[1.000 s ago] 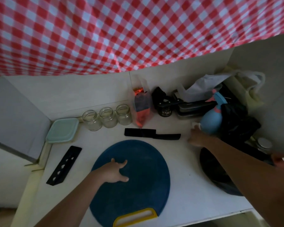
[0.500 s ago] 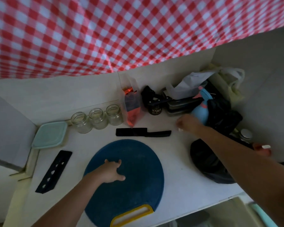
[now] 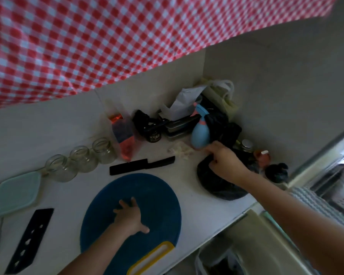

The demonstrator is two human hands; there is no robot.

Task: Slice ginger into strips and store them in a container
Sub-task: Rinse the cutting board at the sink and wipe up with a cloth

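The right hand is curled shut at the mouth of a black bag right of centre, its grip hidden; pale lumps (possibly ginger, too blurred to tell) lie just left; the left hand rests spread flat on the blue cutting board; a knife lies behind on the white worktop; checked cloth fills the upper frame.

You can read no text here; the label on the dark jar is too blurred.
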